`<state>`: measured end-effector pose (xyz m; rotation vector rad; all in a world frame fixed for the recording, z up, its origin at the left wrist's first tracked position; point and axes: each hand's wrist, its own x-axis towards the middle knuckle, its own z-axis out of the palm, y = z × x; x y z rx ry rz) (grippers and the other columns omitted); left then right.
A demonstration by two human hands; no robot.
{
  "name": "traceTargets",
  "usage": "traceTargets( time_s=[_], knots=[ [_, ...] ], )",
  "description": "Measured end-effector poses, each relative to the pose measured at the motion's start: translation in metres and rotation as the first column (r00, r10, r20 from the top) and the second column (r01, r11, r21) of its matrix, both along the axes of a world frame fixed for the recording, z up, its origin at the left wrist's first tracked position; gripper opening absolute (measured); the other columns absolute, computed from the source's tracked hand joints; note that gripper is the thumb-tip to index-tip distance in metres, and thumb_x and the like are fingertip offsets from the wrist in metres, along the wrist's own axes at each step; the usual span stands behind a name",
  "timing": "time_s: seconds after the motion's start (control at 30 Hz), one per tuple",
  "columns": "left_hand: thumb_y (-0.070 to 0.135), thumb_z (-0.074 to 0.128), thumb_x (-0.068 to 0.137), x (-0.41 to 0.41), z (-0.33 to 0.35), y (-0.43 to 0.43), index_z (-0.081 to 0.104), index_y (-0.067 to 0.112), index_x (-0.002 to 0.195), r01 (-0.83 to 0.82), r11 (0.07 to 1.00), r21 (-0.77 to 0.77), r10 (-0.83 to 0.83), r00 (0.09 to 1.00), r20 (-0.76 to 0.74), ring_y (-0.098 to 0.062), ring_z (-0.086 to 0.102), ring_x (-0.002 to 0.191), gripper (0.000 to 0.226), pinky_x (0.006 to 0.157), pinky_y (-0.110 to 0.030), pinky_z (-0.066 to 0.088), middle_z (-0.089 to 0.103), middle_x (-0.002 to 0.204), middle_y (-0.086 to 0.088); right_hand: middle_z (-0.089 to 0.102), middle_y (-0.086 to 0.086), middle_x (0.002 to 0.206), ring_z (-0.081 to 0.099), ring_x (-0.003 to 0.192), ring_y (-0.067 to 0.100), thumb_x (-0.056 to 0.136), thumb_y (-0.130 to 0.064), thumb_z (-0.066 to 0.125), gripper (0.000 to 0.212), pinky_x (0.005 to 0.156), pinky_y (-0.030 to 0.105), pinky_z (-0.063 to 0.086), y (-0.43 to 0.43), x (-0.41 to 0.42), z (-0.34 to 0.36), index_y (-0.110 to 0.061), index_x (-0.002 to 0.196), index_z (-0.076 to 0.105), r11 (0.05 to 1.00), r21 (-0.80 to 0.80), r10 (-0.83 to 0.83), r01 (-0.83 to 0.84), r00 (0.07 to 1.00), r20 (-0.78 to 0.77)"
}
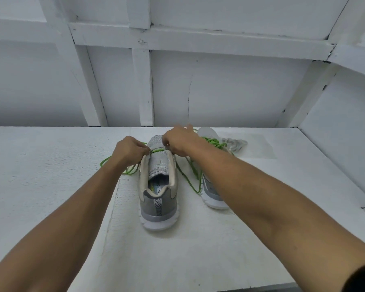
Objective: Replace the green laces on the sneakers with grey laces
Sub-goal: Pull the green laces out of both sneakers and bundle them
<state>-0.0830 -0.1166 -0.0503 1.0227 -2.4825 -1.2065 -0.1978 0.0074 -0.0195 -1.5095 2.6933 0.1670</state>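
From the head camera, both arms reach forward over a white table [51, 186]. The left hand [131, 150] has its fingers curled and pinches the green lace [156, 151] where it leaves the left eyelet row of the near sneaker [158, 186]. A short stretch of that lace crosses the tongue from this pinch to the right hand [179, 142]. The right hand is also clenched, its fingertips pressed to the right eyelet row. It seems to pinch the same lace there, though its knuckles hide the contact.

Below and outward of the left grip, the slack lace loops onto the table. Below the right grip, more of it trails down along the shoe's right side. The sneaker stands upright directly beneath both grips, with its heel towards the person and its toe just beyond the hands.

To the right of the right grip, partly behind that forearm, lies the second sneaker [211, 199], with a second green lace [212, 142] bunched on top. Further right, apart from both hands, the grey laces [234, 144] lie in a loose heap.
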Motion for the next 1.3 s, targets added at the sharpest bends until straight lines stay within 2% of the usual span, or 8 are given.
traceTargets(
  time_s=[0.2,0.37,0.53,0.63,0.77,0.93,1.07,1.3],
  knots=[
    [0.017,0.07,0.087,0.002,-0.008,0.0,0.078,0.014,0.097,-0.031,0.996,0.079,0.035,0.998,-0.046,-0.01,0.056,0.068,0.013,0.067,-0.024,0.047,0.073,0.095,-0.005,0.063,0.0,0.102,0.045,0.114,0.024,0.084,-0.01,0.055,0.025,0.097,0.044,0.03,0.017,-0.008,0.011,-0.025,0.103,0.06,1.0,-0.03,-0.002,-0.004,0.978,-0.21],
    [0.017,0.069,0.088,0.004,-0.007,0.004,0.077,0.013,0.1,-0.028,0.997,0.074,0.032,0.998,-0.058,-0.009,0.056,0.066,0.015,0.059,-0.021,0.045,0.072,0.096,-0.006,0.057,0.006,0.123,0.041,0.123,0.03,0.084,-0.012,0.051,0.041,0.104,0.052,0.027,0.04,-0.042,0.048,-0.015,0.125,0.051,0.95,-0.195,-0.301,0.243,0.877,-0.374],
    [0.017,0.069,0.088,0.003,-0.006,0.005,0.077,0.013,0.101,-0.026,0.998,0.063,0.029,0.998,-0.05,-0.008,0.056,0.066,0.016,0.056,-0.019,0.043,0.073,0.099,-0.006,0.038,0.005,0.145,0.026,0.137,0.032,0.083,-0.01,0.057,0.065,0.108,0.062,0.018,0.017,-0.014,0.026,-0.026,0.142,0.037,0.989,-0.094,-0.125,0.111,0.98,-0.157],
    [0.017,0.069,0.088,0.004,-0.005,0.006,0.076,0.012,0.101,-0.033,0.998,0.06,0.036,0.998,-0.053,-0.007,0.056,0.066,0.016,0.054,-0.019,0.042,0.072,0.098,-0.006,0.051,-0.001,0.134,0.024,0.137,0.029,0.092,-0.018,0.055,0.033,0.108,0.061,0.017,0.008,0.004,0.001,-0.027,0.123,0.057,0.998,0.058,0.036,-0.029,0.991,-0.132],
    [0.015,0.069,0.087,0.005,-0.005,0.007,0.076,0.011,0.102,-0.038,0.997,0.072,0.042,0.997,-0.065,-0.005,0.055,0.065,0.016,0.05,-0.014,0.038,0.071,0.095,-0.004,0.056,0.0,0.125,0.03,0.135,0.027,0.088,-0.012,0.056,0.029,0.108,0.06,0.018,0.01,-0.001,0.008,-0.022,0.115,0.06,0.998,0.062,0.015,0.0,0.971,-0.241],
    [0.015,0.069,0.088,0.005,-0.007,0.005,0.077,0.011,0.101,-0.034,0.996,0.086,0.04,0.997,-0.062,-0.006,0.058,0.068,0.016,0.051,-0.013,0.04,0.073,0.1,-0.004,0.051,0.007,0.133,0.034,0.131,0.032,0.084,-0.004,0.049,0.047,0.108,0.058,0.021,0.026,-0.04,0.058,-0.015,0.129,0.049,0.932,-0.3,-0.299,0.201,0.895,-0.33],
    [0.016,0.069,0.087,0.004,-0.006,0.005,0.077,0.012,0.101,-0.034,0.997,0.069,0.037,0.998,-0.053,-0.004,0.056,0.064,0.016,0.049,-0.012,0.038,0.073,0.098,-0.004,0.031,0.005,0.152,0.011,0.145,0.035,0.083,-0.003,0.054,0.069,0.112,0.065,0.01,0.015,-0.026,0.043,-0.027,0.144,0.035,0.977,-0.129,-0.186,0.169,0.974,-0.133],
    [0.017,0.069,0.088,0.004,-0.005,0.006,0.077,0.012,0.101,-0.031,0.998,0.056,0.033,0.999,-0.043,-0.003,0.055,0.066,0.016,0.049,-0.013,0.038,0.07,0.095,-0.002,0.06,-0.001,0.126,0.024,0.142,0.023,0.089,-0.013,0.058,0.024,0.113,0.06,0.013,0.006,-0.002,0.002,-0.025,0.109,0.066,0.999,0.017,-0.029,0.032,0.985,-0.169]
  ],
)
